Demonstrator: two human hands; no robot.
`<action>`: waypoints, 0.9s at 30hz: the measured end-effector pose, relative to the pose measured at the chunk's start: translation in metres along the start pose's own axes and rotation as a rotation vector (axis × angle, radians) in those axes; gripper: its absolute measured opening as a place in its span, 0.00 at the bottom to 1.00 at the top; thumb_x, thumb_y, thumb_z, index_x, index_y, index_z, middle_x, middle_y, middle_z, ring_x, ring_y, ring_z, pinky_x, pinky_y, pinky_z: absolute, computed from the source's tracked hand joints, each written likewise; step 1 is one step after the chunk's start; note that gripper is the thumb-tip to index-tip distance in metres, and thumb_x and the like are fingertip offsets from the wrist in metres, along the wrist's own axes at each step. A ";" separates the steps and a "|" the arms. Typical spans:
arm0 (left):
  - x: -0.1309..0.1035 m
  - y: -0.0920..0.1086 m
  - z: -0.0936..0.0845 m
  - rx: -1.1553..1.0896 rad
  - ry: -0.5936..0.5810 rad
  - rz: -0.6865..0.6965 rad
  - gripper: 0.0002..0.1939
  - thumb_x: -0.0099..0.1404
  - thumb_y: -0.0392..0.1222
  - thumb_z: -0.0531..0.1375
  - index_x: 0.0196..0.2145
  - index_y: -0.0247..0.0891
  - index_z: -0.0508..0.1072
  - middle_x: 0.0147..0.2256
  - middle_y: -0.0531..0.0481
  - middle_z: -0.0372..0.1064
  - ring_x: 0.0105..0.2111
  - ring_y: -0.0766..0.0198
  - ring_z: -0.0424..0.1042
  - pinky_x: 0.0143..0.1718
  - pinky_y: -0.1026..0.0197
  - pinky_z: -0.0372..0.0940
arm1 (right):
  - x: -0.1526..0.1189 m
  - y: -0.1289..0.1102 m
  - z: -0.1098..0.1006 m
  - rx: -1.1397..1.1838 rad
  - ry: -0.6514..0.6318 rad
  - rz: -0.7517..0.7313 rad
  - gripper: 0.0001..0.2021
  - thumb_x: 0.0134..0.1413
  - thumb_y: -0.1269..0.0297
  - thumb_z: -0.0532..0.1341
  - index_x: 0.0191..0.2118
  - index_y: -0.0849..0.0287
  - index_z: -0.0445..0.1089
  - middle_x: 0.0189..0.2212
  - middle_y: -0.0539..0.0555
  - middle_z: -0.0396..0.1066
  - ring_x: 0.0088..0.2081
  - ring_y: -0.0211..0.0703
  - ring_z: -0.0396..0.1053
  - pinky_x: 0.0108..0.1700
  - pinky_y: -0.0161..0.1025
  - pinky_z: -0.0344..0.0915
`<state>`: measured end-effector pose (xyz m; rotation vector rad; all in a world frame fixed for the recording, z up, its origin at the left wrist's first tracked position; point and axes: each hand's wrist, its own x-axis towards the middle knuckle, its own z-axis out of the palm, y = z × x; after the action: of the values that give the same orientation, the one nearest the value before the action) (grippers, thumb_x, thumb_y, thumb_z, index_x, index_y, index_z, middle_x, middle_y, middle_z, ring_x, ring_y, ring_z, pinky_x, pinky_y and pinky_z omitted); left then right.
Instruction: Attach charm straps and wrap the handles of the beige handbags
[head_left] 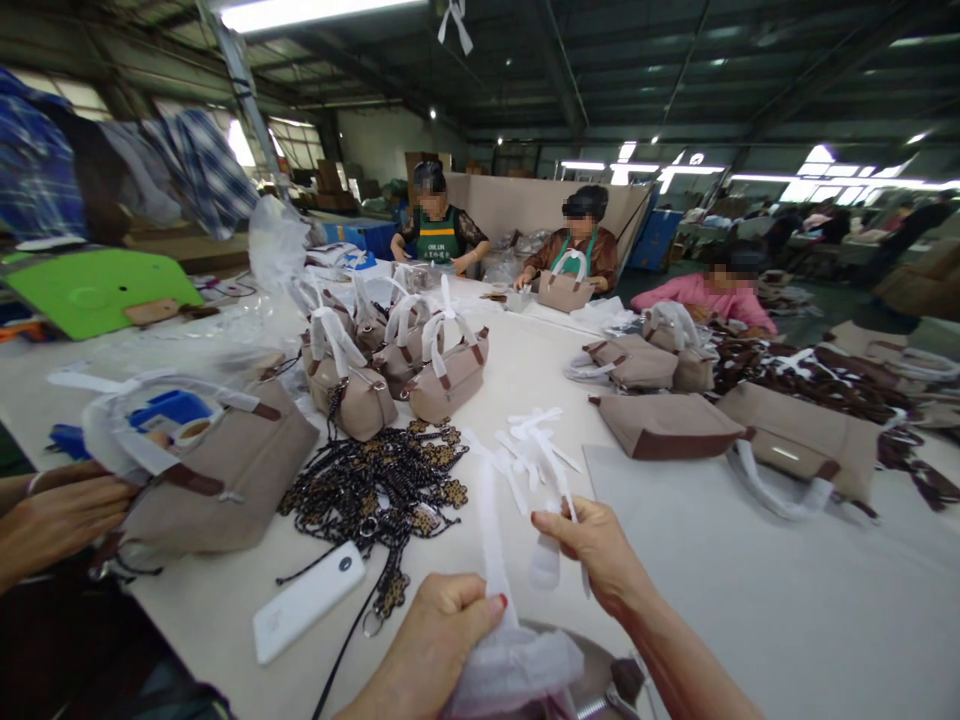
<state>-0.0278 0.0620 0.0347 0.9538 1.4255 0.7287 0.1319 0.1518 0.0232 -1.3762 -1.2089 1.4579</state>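
At the desk's (750, 600) near edge, the left hand (442, 640) is gripping a white strip (491, 540) and the right hand (596, 550) is pinching another; several wrapped handbags (450, 375) are waiting mid-desk, so wrapping seems partly done.

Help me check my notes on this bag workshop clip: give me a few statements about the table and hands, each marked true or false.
1. The left hand grips a white strip. True.
2. The right hand rests flat on the table. False: it pinches white wrapping above it.
3. A white phone lies beside the dark braided cords. True.
4. The beige handbags lie on the floor. False: they stand on the table.
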 end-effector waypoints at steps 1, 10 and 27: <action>-0.002 0.001 0.000 0.003 -0.004 -0.017 0.21 0.47 0.57 0.58 0.13 0.40 0.56 0.14 0.60 0.45 0.18 0.70 0.45 0.21 0.64 0.40 | 0.009 0.001 -0.003 -0.031 0.045 -0.037 0.19 0.29 0.52 0.69 0.16 0.59 0.61 0.14 0.43 0.54 0.20 0.32 0.49 0.23 0.34 0.46; -0.008 0.006 0.004 -0.115 -0.019 -0.062 0.15 0.50 0.50 0.57 0.17 0.38 0.59 0.16 0.59 0.49 0.19 0.71 0.46 0.22 0.65 0.40 | -0.019 -0.008 0.007 0.019 -0.324 0.035 0.18 0.41 0.48 0.64 0.26 0.61 0.72 0.16 0.44 0.56 0.19 0.31 0.48 0.22 0.33 0.44; -0.006 0.009 0.007 -0.230 -0.035 -0.003 0.08 0.45 0.43 0.58 0.19 0.36 0.64 0.16 0.60 0.55 0.20 0.71 0.50 0.23 0.67 0.48 | -0.049 0.001 0.032 0.348 -0.336 0.261 0.20 0.24 0.60 0.73 0.17 0.61 0.61 0.15 0.45 0.63 0.19 0.31 0.57 0.23 0.31 0.50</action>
<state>-0.0199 0.0598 0.0451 0.7819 1.2809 0.8499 0.1061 0.1006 0.0335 -1.1075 -0.9332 2.0376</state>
